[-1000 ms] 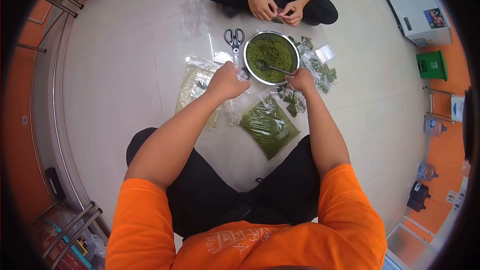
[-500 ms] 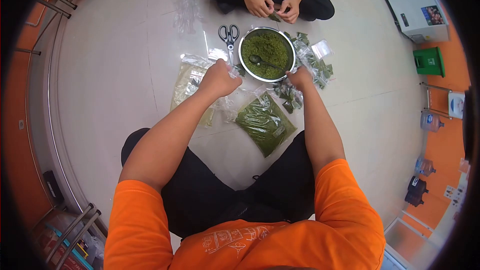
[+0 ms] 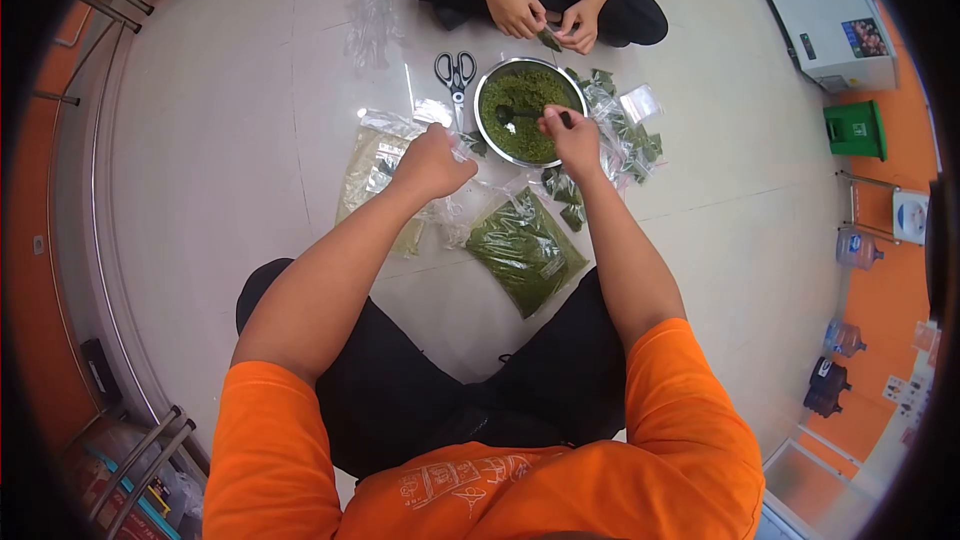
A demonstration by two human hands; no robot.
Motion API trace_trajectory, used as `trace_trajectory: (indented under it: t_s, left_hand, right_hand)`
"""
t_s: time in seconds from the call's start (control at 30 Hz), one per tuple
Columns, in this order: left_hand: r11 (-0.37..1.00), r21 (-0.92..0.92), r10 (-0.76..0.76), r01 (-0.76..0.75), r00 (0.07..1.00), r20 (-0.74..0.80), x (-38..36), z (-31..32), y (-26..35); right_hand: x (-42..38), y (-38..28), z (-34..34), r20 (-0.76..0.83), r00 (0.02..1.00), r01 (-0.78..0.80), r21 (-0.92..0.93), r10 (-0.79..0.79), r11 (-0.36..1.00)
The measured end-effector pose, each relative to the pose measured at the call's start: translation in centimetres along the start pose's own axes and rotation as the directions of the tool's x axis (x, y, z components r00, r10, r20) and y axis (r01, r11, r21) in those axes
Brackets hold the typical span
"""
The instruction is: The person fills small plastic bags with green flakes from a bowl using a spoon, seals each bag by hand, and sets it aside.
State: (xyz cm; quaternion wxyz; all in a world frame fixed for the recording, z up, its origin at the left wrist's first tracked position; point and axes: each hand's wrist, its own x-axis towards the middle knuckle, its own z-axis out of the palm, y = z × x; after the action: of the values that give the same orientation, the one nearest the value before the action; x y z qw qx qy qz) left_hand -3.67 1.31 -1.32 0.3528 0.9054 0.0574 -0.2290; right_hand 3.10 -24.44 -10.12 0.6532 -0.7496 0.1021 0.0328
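My right hand [image 3: 575, 140] is closed on the handle of a black spoon [image 3: 507, 116], whose bowl rests in the green, crumbly mass inside a metal bowl [image 3: 487, 137]. Left of the bowl, my left hand [image 3: 436, 162] pinches a small clear plastic bag [image 3: 462, 148], mostly hidden by the fingers. Below the metal bowl lies a large clear bag of green material [image 3: 528, 252]. Another large bag with pale yellowish contents [image 3: 353, 178] lies under my left forearm. Small filled green packets [image 3: 566, 202] lie to the right of the bowl.
Black-handled scissors [image 3: 457, 80] lie left of the bowl. Loose clear plastic bags [image 3: 374, 28] are on the floor farther up. Across from me, another person's hands [image 3: 545, 22] hold a small green packet. A green bin [image 3: 856, 130] stands at the right wall.
My right hand has moved from the bowl's rim onto the spoon handle, and the spoon has turned slightly. My left hand stays nearly where it was, with the small bag.
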Motion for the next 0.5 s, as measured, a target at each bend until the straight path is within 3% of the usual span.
trace_trajectory:
  t_s: [0.07, 0.1, 0.2, 0.27, 0.3, 0.4, 0.5]
  left_hand:
    - [1.000, 0.010, 0.002, -0.002, 1.000, -0.006, 0.2, 0.1, -0.3]
    - [1.000, 0.001, -0.004, 0.004, 1.000, -0.004, 0.2, -0.1, -0.2]
    - [1.000, -0.017, -0.019, 0.019, 1.000, -0.005, 0.1, -0.2, -0.2]
    - [1.000, -0.009, -0.007, 0.007, 1.000, -0.011, 0.1, -0.1, -0.3]
    - [1.000, -0.003, -0.006, 0.006, 1.000, -0.009, 0.2, -0.1, -0.2]
    - [1.000, -0.005, -0.009, 0.009, 1.000, -0.005, 0.1, -0.1, -0.2]
    - [0.999, -0.032, 0.002, -0.002, 1.000, -0.016, 0.0, 0.1, -0.1]
  right_hand:
    - [-0.4, -0.6, 0.1, 0.096, 0.995, 0.001, -0.096, 0.008, 0.995]
    - [-0.4, -1.4, 0.2, 0.063, 0.998, -0.018, -0.162, 0.029, 0.987]
    - [-0.6, -2.5, -0.2, 0.072, 0.975, 0.218, -0.457, -0.209, 0.862]
    - [-0.6, -0.1, -0.7, 0.185, 0.938, 0.347, -0.531, -0.293, 0.773]
    - [-1.0, -0.3, -0.5, 0.241, 0.913, 0.409, -0.560, -0.330, 0.721]
    - [-1.4, -2.0, -0.5, 0.238, 0.965, 0.229, -0.556, -0.111, 0.799]
    - [-1.3, -2.2, -0.6, 0.201, 0.945, 0.326, -0.519, -0.258, 0.790]
